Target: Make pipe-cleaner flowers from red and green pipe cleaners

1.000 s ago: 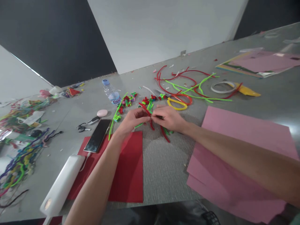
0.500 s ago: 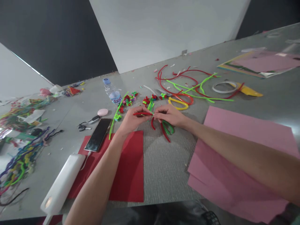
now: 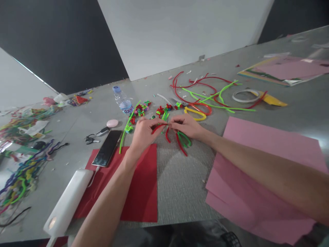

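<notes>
My left hand [image 3: 147, 132] pinches a short red pipe cleaner [image 3: 158, 127], its fingertips meeting those of my right hand. My right hand [image 3: 186, 126] is closed on the pipe cleaners where red and green pieces come together. Below the fingers, red [image 3: 182, 145] and green [image 3: 185, 140] pieces hang or lie over the grey table. The exact join is hidden between the fingertips. Just beyond the hands are small red and green twisted pieces [image 3: 160, 110], and a green pipe cleaner [image 3: 123, 137] lies left of my left hand.
Long red and green pipe cleaners [image 3: 205, 97], a tape roll [image 3: 246, 96] and a bottle [image 3: 123, 101] lie or stand beyond. Phone [image 3: 107, 148], power bank [image 3: 69, 202] and red paper [image 3: 141, 192] are left; pink sheets [image 3: 267, 154] lie right.
My left hand has turned slightly, its fingers now reaching further over the red piece, which tilts downward to the left. My right hand has barely moved.
</notes>
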Demonstrator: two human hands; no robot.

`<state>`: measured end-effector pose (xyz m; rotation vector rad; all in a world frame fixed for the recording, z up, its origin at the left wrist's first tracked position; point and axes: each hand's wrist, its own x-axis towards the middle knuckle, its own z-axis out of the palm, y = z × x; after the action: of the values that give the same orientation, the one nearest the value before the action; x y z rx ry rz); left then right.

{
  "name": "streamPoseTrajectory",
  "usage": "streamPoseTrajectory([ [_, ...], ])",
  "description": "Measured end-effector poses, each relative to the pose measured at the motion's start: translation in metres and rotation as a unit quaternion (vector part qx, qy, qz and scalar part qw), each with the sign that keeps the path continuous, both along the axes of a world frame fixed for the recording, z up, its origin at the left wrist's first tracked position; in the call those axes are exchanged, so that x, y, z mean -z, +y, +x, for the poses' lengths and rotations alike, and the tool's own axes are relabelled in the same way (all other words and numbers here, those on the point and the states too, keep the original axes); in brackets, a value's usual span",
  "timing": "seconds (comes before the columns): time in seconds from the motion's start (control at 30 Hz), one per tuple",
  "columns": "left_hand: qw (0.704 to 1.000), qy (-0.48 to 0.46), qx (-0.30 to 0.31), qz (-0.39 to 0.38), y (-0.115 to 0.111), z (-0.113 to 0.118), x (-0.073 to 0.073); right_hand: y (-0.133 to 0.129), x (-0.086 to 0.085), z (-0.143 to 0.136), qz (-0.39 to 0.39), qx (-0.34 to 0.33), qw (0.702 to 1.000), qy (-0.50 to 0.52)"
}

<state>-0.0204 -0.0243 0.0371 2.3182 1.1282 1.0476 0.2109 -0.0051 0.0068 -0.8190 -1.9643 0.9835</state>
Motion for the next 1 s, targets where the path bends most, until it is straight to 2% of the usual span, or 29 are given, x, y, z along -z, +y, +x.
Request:
streamPoseTrajectory([
  [0.1, 0.999, -0.025, 0.009, -0.027, 0.0003, 0.0019, 0.0034, 0.0003, 0.0008, 0.0000, -0.001, 0.002, 1.000, 0.009],
  [0.3, 0.988, -0.122, -0.018, -0.094, 0.0005, 0.0061, 0.0028, 0.0004, 0.0016, 0.0002, 0.009, 0.027, 0.999, 0.021],
  [0.53, 0.958, -0.216, 0.014, -0.186, 0.0011, 0.0030, 0.0020, -0.0003, 0.0008, -0.0013, 0.012, 0.028, 1.000, 0.008],
  [0.7, 0.967, -0.185, 0.003, -0.175, 0.0043, 0.0037, 0.0022, -0.0015, 0.0027, -0.0029, 0.036, 0.027, 0.999, -0.024],
  [0.87, 0.953, -0.225, 0.038, -0.197, 0.0062, 0.0085, 0.0043, -0.0020, 0.0029, -0.0029, 0.044, 0.033, 0.998, -0.034],
  [1.0, 0.948, -0.246, 0.034, -0.201, 0.0067, 0.0098, 0.0064, -0.0021, 0.0025, -0.0026, 0.040, 0.032, 0.998, -0.027],
])
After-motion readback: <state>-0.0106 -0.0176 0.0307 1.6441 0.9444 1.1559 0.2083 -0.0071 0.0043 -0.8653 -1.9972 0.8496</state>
